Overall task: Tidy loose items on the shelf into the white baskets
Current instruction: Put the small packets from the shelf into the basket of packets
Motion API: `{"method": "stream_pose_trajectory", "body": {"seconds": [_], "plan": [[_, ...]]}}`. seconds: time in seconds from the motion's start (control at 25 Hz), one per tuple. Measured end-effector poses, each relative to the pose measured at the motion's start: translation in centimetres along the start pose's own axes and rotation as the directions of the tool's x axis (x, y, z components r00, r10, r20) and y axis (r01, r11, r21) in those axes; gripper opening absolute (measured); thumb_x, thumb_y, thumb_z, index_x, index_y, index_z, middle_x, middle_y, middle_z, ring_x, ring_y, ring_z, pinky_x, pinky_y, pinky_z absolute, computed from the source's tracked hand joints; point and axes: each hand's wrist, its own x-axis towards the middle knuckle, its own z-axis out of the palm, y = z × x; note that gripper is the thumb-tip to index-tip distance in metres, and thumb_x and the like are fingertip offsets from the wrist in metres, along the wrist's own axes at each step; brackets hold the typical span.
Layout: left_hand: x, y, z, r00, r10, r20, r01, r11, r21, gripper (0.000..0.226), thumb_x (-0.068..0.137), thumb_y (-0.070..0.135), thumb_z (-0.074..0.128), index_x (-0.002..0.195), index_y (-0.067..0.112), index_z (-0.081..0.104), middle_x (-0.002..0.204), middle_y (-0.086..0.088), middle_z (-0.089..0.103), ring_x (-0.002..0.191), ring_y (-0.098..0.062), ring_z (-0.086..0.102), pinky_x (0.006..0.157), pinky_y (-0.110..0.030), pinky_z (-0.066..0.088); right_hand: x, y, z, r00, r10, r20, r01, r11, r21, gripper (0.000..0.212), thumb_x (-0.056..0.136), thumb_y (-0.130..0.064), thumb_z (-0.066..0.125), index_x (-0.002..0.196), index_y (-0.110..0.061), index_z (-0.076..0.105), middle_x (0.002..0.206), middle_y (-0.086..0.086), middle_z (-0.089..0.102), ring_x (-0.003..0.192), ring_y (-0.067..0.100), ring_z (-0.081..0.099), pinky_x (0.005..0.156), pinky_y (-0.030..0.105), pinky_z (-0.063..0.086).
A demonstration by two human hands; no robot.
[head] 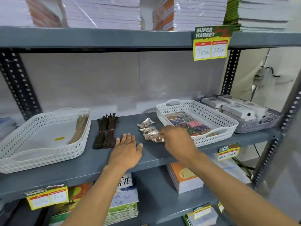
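Here, at the far left of the grey shelf (78,167), a white basket (24,154) sits with its near rim close to the shelf's front edge. It is mostly bare inside, holding a tan bundle (79,128) along its right wall and a small yellow label (59,138). Just beside it on the open shelf lie two dark bundles (105,133), side by side and tied with red bands. The left hand (125,152) rests palm down on the shelf just right of them, fingers straight and held close together, thumb spread out to the right, gripping nothing. A strip of bare shelf runs between this hand and the front edge.

Next comes a loose row of small clear packets (148,128) holding brownish bits. The right hand (175,141) is over the nearest packet, fingertips curled down and pinching it; how tightly cannot be told. Bare shelf lies behind the packets up to the back wall. Right of the hand, a second white basket (219,118) holds colourful packets, its near rim at the shelf edge. A grey basket (257,126) of white boxes (236,109) touches it on the far right.
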Motion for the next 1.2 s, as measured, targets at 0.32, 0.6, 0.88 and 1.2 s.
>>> {"method": "stream_pose_trajectory", "body": {"seconds": [0.32,0.6,0.88,1.2], "plan": [[0.4,0.1,0.5,1.000,-0.009,-0.012,0.009,1.000,0.010,0.068,0.108,0.048,0.018,0.164,0.009,0.012,0.172,-0.008,0.005,0.159,-0.022,0.000,0.129,-0.042,-0.002,2.7,11.5,-11.6,0.998,0.058,0.019,-0.053,0.983,-0.174,0.020,0.083,0.000,0.070,0.085,-0.015,0.083,0.086,0.002,0.081,0.077,0.025,0.073,0.073,0.025,0.051],[0.6,-0.3,0.8,1.000,-0.017,-0.002,0.017,1.000,0.014,0.068,0.108,0.049,0.017,0.164,0.011,0.010,0.172,-0.007,0.003,0.159,-0.020,-0.001,0.129,-0.042,-0.001,4.3,16.3,-9.4,0.745,0.381,0.547,-0.234,0.918,-0.320,0.028,0.076,-0.005,0.068,0.067,-0.028,0.081,0.078,-0.011,0.075,0.083,0.017,0.073,0.078,0.038,0.063],[0.1,-0.1,0.4,0.999,-0.033,0.005,0.033,0.999,0.011,0.068,0.108,0.048,0.017,0.164,0.011,0.010,0.173,-0.007,0.003,0.159,-0.020,-0.001,0.129,-0.041,-0.002,6.9,7.1,-7.7,0.991,0.017,0.133,-0.007,0.997,-0.073,0.036,0.083,-0.001,0.059,0.102,-0.022,0.081,0.109,0.003,0.079,0.097,0.025,0.072,0.092,0.040,0.059],[0.0,0.0,0.1,1.000,-0.022,0.009,0.022,1.000,-0.004,0.069,0.107,0.048,0.020,0.164,0.009,0.013,0.172,-0.008,0.006,0.159,-0.020,0.002,0.129,-0.041,-0.001,5.8,-1.2,0.9,0.909,-0.118,0.400,0.155,0.986,-0.062,0.038,0.085,-0.001,0.061,0.113,-0.019,0.078,0.109,0.017,0.074,0.100,0.038,0.069,0.082,0.041,0.057]]}}
